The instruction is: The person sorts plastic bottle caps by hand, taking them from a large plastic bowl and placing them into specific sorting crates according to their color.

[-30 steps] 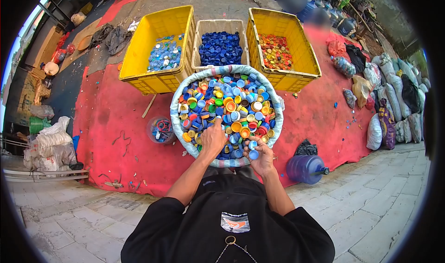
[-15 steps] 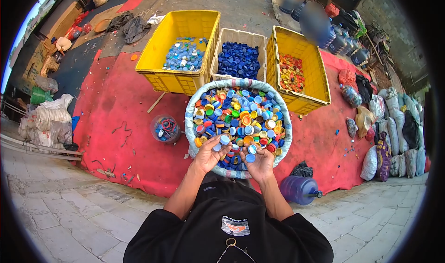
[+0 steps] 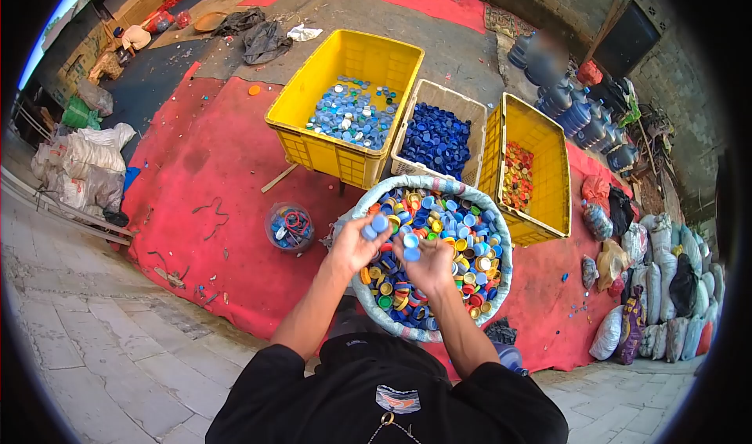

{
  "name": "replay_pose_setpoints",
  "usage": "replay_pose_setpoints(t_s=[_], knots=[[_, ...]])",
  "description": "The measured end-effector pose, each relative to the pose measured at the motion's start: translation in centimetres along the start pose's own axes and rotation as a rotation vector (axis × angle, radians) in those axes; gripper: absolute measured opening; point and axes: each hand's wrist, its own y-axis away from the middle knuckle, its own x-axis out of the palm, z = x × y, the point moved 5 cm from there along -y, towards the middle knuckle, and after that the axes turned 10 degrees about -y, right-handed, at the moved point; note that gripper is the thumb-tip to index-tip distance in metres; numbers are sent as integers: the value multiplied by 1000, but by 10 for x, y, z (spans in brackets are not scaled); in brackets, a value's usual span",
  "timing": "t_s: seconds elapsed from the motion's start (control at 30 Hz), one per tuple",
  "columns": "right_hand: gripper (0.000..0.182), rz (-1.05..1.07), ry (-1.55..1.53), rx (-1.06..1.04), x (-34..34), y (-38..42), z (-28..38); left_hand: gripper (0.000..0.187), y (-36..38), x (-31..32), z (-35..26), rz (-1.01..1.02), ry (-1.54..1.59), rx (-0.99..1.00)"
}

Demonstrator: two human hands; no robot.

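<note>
My left hand (image 3: 352, 244) is closed on light blue bottle caps (image 3: 379, 223), pinched at the fingertips. Beside it, my right hand (image 3: 432, 267) grips more pale blue caps (image 3: 411, 252) between thumb and fingers. Both hands are above a round, cloth-rimmed basket (image 3: 507, 268) heaped with mixed bottle caps (image 3: 462, 229). Behind the basket stands a yellow crate (image 3: 325, 154) with light blue, white and some green caps (image 3: 356, 115). A whitish crate (image 3: 475, 107) holds dark blue caps (image 3: 437, 140). Red, orange and yellow caps (image 3: 517, 178) lie in another yellow crate (image 3: 552, 158).
A clear tub (image 3: 290, 227) with cords and bits inside stands left of the basket on red sheeting (image 3: 204, 154). A large water bottle (image 3: 511, 356) lies near my right elbow. Stacked sacks (image 3: 662, 287) and big blue bottles (image 3: 576, 115) line the right. Another person (image 3: 131, 41) is far left.
The view has turned, so the basket and crates sit lower and farther right. Both hands, still holding light blue caps, have shifted toward the basket's left side.
</note>
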Motion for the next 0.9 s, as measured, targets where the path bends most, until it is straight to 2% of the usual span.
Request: replay_pose_setpoints(t_s=[0.07, 0.1, 0.13, 0.17, 0.23, 0.33, 0.4, 0.43, 0.47, 0.5, 0.57, 0.63, 0.77, 0.9], knots=[[43, 259, -31, -57, 74, -38, 15, 43, -34, 36, -70, 42, 78, 143], [43, 279, -122, -90, 108, -51, 22, 55, -43, 58, -102, 201, 143, 219], [61, 354, -194, -64, 127, -75, 30, 73, -46, 65, -129, 51, 76, 300], [81, 226, -183, -86, 145, -78, 35, 89, -49, 72, -147, 19, 76, 361], [92, 259, -129, -177, 153, -75, 47, 96, -40, 71, -158, 36, -28, 392], [87, 261, 46, -402, 99, -52, 72, 83, -33, 18, -130, -55, -259, 475], [73, 184, 198, -506, 49, -30, 88, 60, -4, -2, -95, -152, -464, 483], [65, 167, 257, -535, 27, -15, 93, 41, 4, -14, -78, -207, -556, 503], [59, 62, 349, -567, 4, 1, 95, 37, 12, -26, -61, -256, -668, 522], [54, -44, 441, -598, -18, 17, 97, 36, 24, -26, -44, -278, -794, 583], [49, -138, 631, -637, -56, 47, 93, 33, 37, -43, -10, -261, -1055, 603], [39, -198, 788, -697, -89, 74, 83, 32, 56, -34, 12, -323, -1405, 644], [38, -222, 1015, -791, -142, 100, 53, 38, 70, -28, 44, -347, -1735, 789], [37, -174, 1082, -767, -141, 107, 33, 48, 66, -19, 62, -377, -1910, 919]])
